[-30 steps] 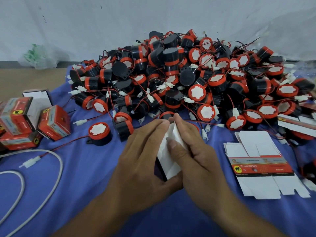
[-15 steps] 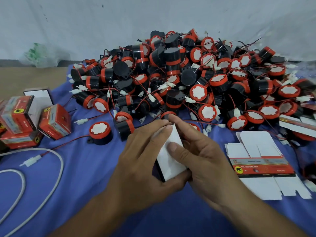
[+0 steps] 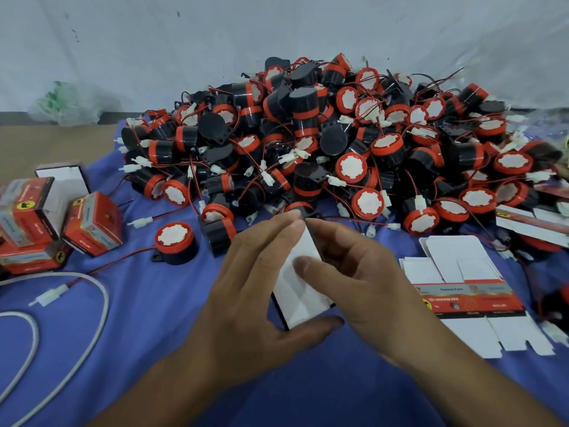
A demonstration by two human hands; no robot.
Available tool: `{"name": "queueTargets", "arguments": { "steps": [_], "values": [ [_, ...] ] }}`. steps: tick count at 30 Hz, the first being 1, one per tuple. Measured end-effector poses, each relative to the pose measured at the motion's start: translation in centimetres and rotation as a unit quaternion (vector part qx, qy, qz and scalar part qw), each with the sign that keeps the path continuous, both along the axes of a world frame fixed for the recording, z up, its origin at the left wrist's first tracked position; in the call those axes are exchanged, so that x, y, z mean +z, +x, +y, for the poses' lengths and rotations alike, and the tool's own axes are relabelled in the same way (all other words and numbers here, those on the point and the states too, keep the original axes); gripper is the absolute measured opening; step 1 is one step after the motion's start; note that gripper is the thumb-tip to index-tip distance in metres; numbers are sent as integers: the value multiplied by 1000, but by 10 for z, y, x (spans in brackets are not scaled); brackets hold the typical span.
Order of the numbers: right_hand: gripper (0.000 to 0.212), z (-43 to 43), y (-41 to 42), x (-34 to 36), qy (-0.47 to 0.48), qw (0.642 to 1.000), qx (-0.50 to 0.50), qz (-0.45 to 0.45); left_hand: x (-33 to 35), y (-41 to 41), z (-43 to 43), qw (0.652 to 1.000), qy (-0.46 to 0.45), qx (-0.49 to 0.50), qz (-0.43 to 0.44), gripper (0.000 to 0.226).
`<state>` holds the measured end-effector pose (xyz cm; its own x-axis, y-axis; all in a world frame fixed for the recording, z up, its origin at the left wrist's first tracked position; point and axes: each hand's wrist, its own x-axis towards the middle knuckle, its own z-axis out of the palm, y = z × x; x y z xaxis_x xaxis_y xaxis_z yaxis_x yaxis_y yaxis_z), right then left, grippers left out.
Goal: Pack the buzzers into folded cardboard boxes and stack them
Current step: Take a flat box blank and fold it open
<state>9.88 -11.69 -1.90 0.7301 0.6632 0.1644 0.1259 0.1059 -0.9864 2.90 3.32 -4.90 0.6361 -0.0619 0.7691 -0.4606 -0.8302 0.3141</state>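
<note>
A cardboard box [image 3: 300, 291], white inside showing, sits between my two hands over the blue cloth [image 3: 147, 328]. My left hand [image 3: 255, 300] holds it from the left, fingers along its far edge and thumb under its near corner. My right hand [image 3: 357, 272] holds it from the right, thumb pressed on the white panel. Behind them lies a big heap of black-and-red buzzers [image 3: 338, 140] with red wires and white plugs. One loose buzzer [image 3: 175, 241] lies at the left of my hands. Packed red boxes [image 3: 92, 223] are piled at the left edge.
Flat unfolded box blanks [image 3: 468, 297] lie on the cloth at the right, more [image 3: 532, 223] at the far right edge. A white cable [image 3: 92, 306] loops at the lower left. A plastic bag [image 3: 61, 103] lies by the white wall.
Both hands and the box have shifted slightly nearer and to the right. My right thumb slid lower on the white panel, and my left thumb now reaches under the box's near corner.
</note>
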Motion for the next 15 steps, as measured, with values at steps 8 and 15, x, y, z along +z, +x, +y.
{"name": "queueTargets", "arguments": {
  "steps": [8, 15],
  "values": [
    [43, -18, 23, -14, -253, 788, -19, -561, -5, 11, 32, 986, 142, -20, 85, 73],
    [49, -12, 14, -12, -415, 700, -85, -575, -4, 14, 40, 951, 266, 117, 101, 58]
  ]
}}
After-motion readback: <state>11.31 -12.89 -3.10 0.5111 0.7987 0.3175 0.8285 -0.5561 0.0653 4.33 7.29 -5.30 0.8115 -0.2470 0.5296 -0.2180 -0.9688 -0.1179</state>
